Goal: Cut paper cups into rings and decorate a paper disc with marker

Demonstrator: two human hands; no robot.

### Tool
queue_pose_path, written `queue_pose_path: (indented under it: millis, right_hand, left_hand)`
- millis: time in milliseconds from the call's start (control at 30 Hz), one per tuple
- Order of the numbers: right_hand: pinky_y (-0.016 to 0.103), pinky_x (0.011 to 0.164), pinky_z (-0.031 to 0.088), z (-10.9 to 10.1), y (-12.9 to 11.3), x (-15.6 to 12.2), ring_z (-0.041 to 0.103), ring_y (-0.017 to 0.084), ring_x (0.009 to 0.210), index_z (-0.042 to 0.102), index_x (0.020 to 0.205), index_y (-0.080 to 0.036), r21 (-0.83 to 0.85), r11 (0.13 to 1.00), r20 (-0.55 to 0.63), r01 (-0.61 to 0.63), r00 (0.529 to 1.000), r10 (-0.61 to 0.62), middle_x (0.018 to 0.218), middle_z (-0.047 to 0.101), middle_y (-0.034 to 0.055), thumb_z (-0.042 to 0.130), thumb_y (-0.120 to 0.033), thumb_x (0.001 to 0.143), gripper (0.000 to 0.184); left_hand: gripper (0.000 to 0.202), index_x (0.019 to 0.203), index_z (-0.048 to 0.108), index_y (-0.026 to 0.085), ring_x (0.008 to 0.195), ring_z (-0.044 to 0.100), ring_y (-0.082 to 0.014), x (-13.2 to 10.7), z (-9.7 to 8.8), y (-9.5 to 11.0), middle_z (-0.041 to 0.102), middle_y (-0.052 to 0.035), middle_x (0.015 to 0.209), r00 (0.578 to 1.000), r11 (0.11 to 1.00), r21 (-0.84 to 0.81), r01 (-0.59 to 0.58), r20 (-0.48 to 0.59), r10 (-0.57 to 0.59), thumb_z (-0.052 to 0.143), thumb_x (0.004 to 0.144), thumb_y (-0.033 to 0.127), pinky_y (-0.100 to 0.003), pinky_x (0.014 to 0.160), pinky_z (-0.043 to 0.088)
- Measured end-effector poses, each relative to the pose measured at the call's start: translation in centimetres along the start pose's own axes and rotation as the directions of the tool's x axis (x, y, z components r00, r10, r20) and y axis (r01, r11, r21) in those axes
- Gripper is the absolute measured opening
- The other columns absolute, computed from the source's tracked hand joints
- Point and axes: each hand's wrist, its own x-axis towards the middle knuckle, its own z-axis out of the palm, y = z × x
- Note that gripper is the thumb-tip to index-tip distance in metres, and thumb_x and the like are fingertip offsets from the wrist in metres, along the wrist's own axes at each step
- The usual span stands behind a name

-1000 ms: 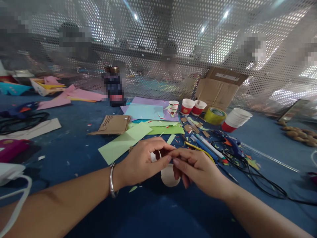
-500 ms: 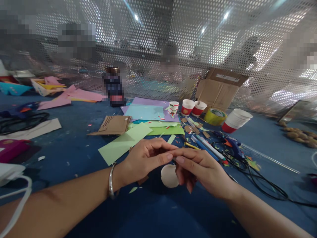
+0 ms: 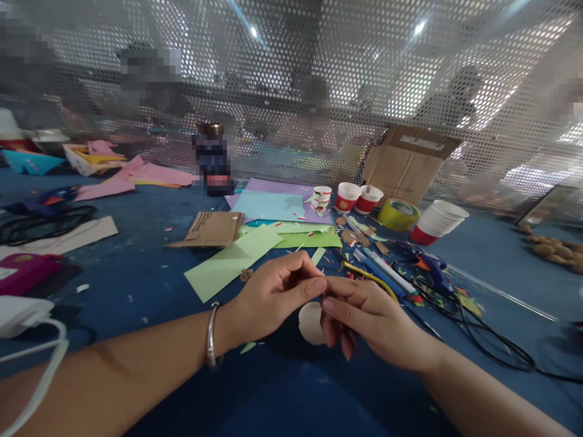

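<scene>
1. Left hand (image 3: 273, 294): your thumb and forefinger are pressed tip to tip, meeting the fingertips of the other hand. What lies between them is too small to tell. A smooth silver bangle (image 3: 211, 334) circles the wrist.
2. Right hand (image 3: 371, 315): your thumb and forefinger are closed together against the left hand's. The lower fingers curl down and touch item 3.
3. White paper cup (image 3: 310, 323): matte, round-edged, partly hidden. It sits just below your joined fingertips, between the two hands and over the blue table (image 3: 136, 285). You cannot tell whether it is gripped or resting.
4. Light green paper sheet (image 3: 232, 261): flat, oblong, creased, lying just beyond the left hand.
5. Corrugated cardboard piece (image 3: 212, 227): brown, ribbed and torn-edged, behind the green sheet.
6. Pens (image 3: 387, 273): slim, blue and white, lying side by side near the right hand.
7. Glue gun (image 3: 432, 267): blue plastic with an orange trigger, with a black cord (image 3: 483, 334) looping away.
8. Tape roll (image 3: 398, 213): yellow, glossy, ring-shaped.
9. Stack of cups (image 3: 437, 221): red and white, nested, lying on its side beside the tape.
10. Perforated screen (image 3: 291, 91): grey metal with round holes, along the far edge.
</scene>
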Motion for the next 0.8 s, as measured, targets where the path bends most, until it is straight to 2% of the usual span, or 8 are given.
queue_pose_path:
  millis: [200,333,467,533,633,733,800]
  right_hand:
    - [0.015,0.043,0.038,0.1,0.0,0.0,0.054,0.004,0.044,0.061,0.104,-0.018,-0.079,0.997,-0.012,-0.018,1.0,0.017,0.069,0.064,-0.0026,0.051,-0.047,0.099,0.031]
    - [0.015,0.045,0.039,0.3,-0.1,0.1,0.053,0.004,0.046,0.061,0.097,-0.018,-0.122,0.992,-0.022,-0.008,1.0,0.005,0.069,0.062,-0.0031,0.048,-0.047,0.101,0.032]
    - [0.015,0.046,0.041,0.4,0.1,0.1,0.052,0.004,0.047,0.063,0.093,-0.017,-0.179,0.984,-0.035,0.006,0.999,-0.012,0.069,0.061,-0.0027,0.045,-0.046,0.102,0.035]
    - [0.016,0.048,0.043,0.4,0.3,0.0,0.053,0.004,0.047,0.065,0.096,-0.017,-0.259,0.965,-0.067,0.032,0.996,-0.051,0.068,0.061,-0.0024,0.044,-0.043,0.102,0.034]
    - [0.018,0.05,0.045,0.2,0.4,0.0,0.055,0.006,0.049,0.068,0.112,-0.019,-0.38,0.923,-0.135,0.056,0.984,-0.115,0.068,0.063,-0.0022,0.046,-0.04,0.102,0.032]
    - [0.02,0.049,0.044,-0.2,0.4,0.0,0.056,0.007,0.05,0.068,0.119,-0.021,-0.449,0.893,-0.213,0.033,0.967,-0.142,0.07,0.064,-0.0015,0.047,-0.039,0.101,0.033]
    - [0.02,0.048,0.043,-0.4,0.3,0.0,0.056,0.007,0.048,0.069,0.118,-0.022,-0.496,0.868,-0.258,0.019,0.951,-0.168,0.073,0.066,-0.0007,0.047,-0.039,0.101,0.032]
  left_hand:
    - [0.026,0.084,0.057,0.017,0.064,0.046,-0.009,0.2,-0.1,-0.4,0.05,0.0032,0.071,1.0,0.993,0.114,-0.023,-0.001,0.023,0.053,0.098,0.038,-0.024,0.061,0.039]
    - [0.034,0.081,0.053,0.018,0.063,0.044,-0.0095,0.2,0.0,-0.4,0.048,0.0038,0.07,1.0,0.972,0.234,-0.019,-0.015,0.023,0.045,0.101,0.043,-0.025,0.062,0.038]
    - [0.036,0.08,0.052,0.018,0.065,0.046,-0.0098,0.1,-0.1,0.3,0.05,0.0039,0.071,0.998,0.93,0.365,-0.048,-0.014,0.057,0.04,0.103,0.042,-0.025,0.064,0.039]
    - [0.033,0.082,0.055,0.018,0.067,0.05,-0.0105,0.2,-0.5,0.4,0.055,0.0032,0.073,0.995,0.88,0.467,-0.091,0.012,0.097,0.04,0.103,0.038,-0.026,0.066,0.039]
    - [0.022,0.089,0.062,0.019,0.077,0.057,-0.0132,0.9,-1.8,-0.1,0.064,0.0014,0.083,0.983,0.772,0.615,-0.16,0.024,0.185,0.047,0.1,0.031,-0.027,0.072,0.042]
    - [0.01,0.092,0.064,0.02,0.088,0.059,-0.0176,2.1,-3.7,-1.3,0.066,-0.0007,0.09,0.96,0.677,0.73,-0.098,-0.109,0.256,0.055,0.093,0.023,-0.031,0.082,0.045]
    - [0.012,0.097,0.065,0.019,0.097,0.059,-0.0214,2.7,-5.0,-2.1,0.066,-0.0038,0.098,0.943,0.603,0.797,-0.037,-0.171,0.284,0.056,0.089,0.019,-0.035,0.089,0.046]
